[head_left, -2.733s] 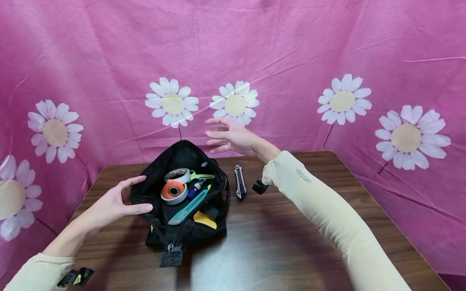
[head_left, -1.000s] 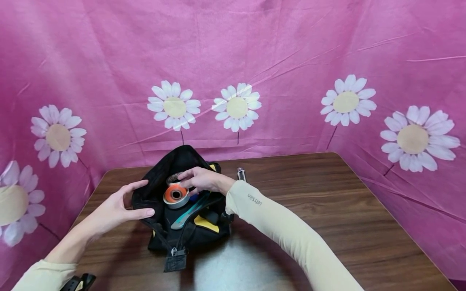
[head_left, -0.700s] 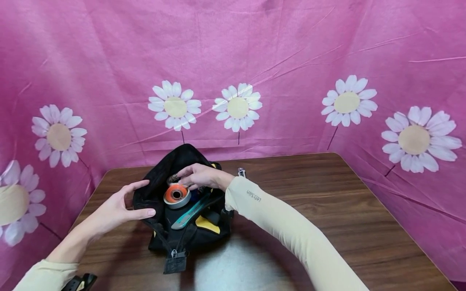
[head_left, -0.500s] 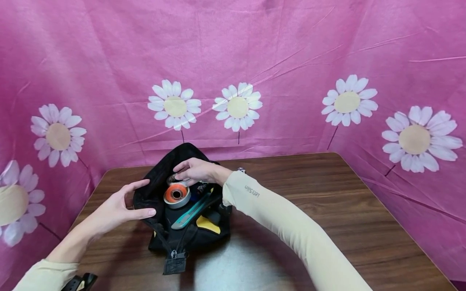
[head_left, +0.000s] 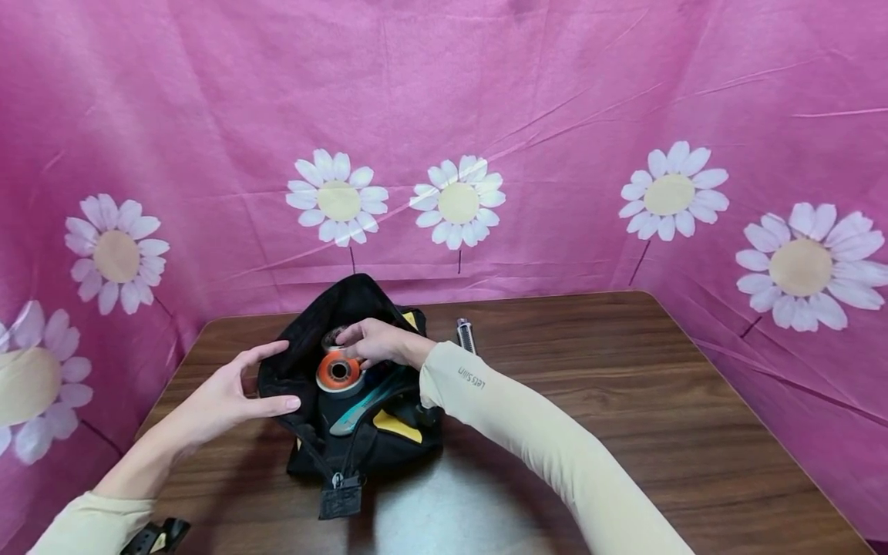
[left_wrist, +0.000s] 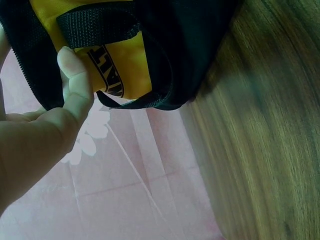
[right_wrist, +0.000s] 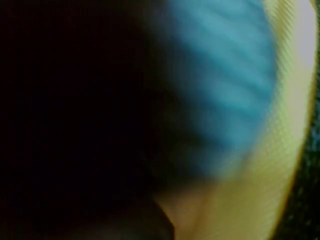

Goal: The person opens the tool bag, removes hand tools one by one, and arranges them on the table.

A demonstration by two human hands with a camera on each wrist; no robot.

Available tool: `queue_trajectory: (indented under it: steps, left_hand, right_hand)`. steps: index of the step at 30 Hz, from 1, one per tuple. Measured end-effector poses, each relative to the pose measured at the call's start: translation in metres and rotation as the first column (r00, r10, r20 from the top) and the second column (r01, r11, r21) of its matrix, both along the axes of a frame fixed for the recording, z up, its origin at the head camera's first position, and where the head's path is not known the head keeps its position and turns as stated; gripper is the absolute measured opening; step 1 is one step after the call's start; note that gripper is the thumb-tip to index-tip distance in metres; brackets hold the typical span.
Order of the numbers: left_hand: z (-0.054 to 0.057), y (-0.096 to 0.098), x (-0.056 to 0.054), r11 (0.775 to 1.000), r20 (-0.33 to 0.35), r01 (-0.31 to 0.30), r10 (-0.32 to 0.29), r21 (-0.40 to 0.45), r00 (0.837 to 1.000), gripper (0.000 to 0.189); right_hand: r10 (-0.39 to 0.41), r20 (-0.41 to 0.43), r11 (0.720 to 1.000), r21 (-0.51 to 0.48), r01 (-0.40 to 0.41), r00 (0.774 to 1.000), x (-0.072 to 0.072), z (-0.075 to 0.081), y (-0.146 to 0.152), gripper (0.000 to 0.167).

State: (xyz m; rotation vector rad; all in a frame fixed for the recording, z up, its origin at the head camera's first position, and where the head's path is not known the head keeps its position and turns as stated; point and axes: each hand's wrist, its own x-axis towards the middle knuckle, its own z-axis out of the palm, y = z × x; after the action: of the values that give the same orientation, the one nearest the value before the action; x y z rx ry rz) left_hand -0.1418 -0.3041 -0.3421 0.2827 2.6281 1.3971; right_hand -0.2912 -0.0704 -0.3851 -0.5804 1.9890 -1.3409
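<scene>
A black-and-yellow tool bag point(head_left: 375, 455) stands with its mouth spread wide on the table. My left hand point(head_left: 222, 397) grips its left rim, thumb on one side and fingers on the other; the left wrist view shows the thumb against the yellow side of the bag point(left_wrist: 127, 67). My right hand point(head_left: 381, 343) reaches into the bag, fingers bent over the tape rolls; I cannot tell whether they hold one. Below its fingertips lies a tape roll with an orange core point(head_left: 338, 371), with another tape roll point(head_left: 331, 339) behind. A teal utility knife point(head_left: 357, 412) lies nearer the front.
A grey-and-black utility knife point(head_left: 466, 335) lies on the wooden table point(head_left: 590, 385) right of the bag, partly behind my right sleeve. A pink curtain with daisies point(head_left: 555, 116) hangs along the table's back and sides. The right wrist view is dark and blurred.
My right hand came down from above the table into the bag, rose slightly, then lowered again at the tape rolls. The orange-core roll now sits more tilted. My left hand keeps its grip.
</scene>
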Motion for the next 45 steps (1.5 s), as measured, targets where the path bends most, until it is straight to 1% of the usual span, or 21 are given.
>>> queue_trajectory:
  steps: [4,9,12,15,20,22,25,28,30,33,38,40,45]
  left_hand:
    - [0.001,0.001,0.001,1.000,-0.012,-0.005,0.005,-0.029,1.000,0.085]
    - [0.002,0.003,0.001,0.999,-0.011,-0.010,0.009,-0.045,1.000,0.085]
    - [0.002,0.004,0.002,0.998,-0.005,-0.015,0.014,-0.060,1.000,0.085]
    - [0.002,0.004,0.003,0.997,-0.008,-0.021,0.020,-0.074,1.000,0.085]
    - [0.003,0.002,0.006,0.997,-0.009,-0.024,0.023,-0.069,1.000,0.085]
    - [0.003,0.001,0.006,0.996,-0.009,-0.030,0.030,-0.088,1.000,0.085]
    - [0.003,-0.001,0.006,0.994,-0.008,-0.031,0.031,-0.106,0.999,0.085]
    - [0.002,-0.001,0.005,0.995,-0.002,-0.030,0.030,-0.099,1.000,0.085]
    - [0.000,0.000,0.004,0.996,0.005,-0.029,0.029,-0.082,1.000,0.085]
    - [-0.003,0.001,0.003,0.997,0.012,-0.029,0.030,-0.068,0.999,0.084]
    - [-0.007,0.003,0.003,0.999,0.039,-0.024,0.026,-0.047,0.999,0.085]
    - [-0.006,0.003,0.003,0.999,0.045,-0.025,0.027,-0.045,0.999,0.085]
    - [0.001,0.004,0.000,0.997,0.026,-0.024,0.026,-0.069,0.999,0.085]
  right_hand:
    - [-0.013,-0.027,1.000,-0.025,0.012,1.000,0.003,-0.006,-0.001,0.042]
    - [-0.073,-0.098,0.996,-0.057,0.068,0.992,0.008,-0.015,-0.004,0.047]
    - [-0.108,-0.121,0.993,-0.058,0.102,0.987,0.010,-0.017,-0.004,0.045]
    - [-0.126,-0.148,0.992,-0.048,0.120,0.981,0.011,-0.018,-0.005,0.040]
    - [-0.121,-0.183,0.993,-0.015,0.120,0.976,0.013,-0.018,-0.007,0.037]
    - [-0.107,-0.189,0.994,-0.007,0.108,0.976,0.014,-0.017,-0.008,0.036]
    - [-0.086,-0.222,0.995,0.033,0.095,0.971,0.015,-0.017,-0.010,0.035]
    - [-0.076,-0.259,0.993,0.067,0.096,0.963,0.015,-0.020,-0.011,0.035]
    - [-0.090,-0.266,0.991,0.069,0.112,0.960,0.015,-0.022,-0.011,0.035]
    - [-0.114,-0.257,0.989,0.060,0.134,0.960,0.016,-0.024,-0.010,0.033]
    - [-0.126,-0.162,0.990,0.050,0.135,0.979,0.020,-0.025,-0.007,0.028]
    - [-0.120,-0.131,0.991,0.039,0.126,0.984,0.020,-0.022,-0.006,0.027]
    - [-0.103,-0.099,0.994,0.015,0.105,0.990,0.016,-0.010,-0.002,0.028]
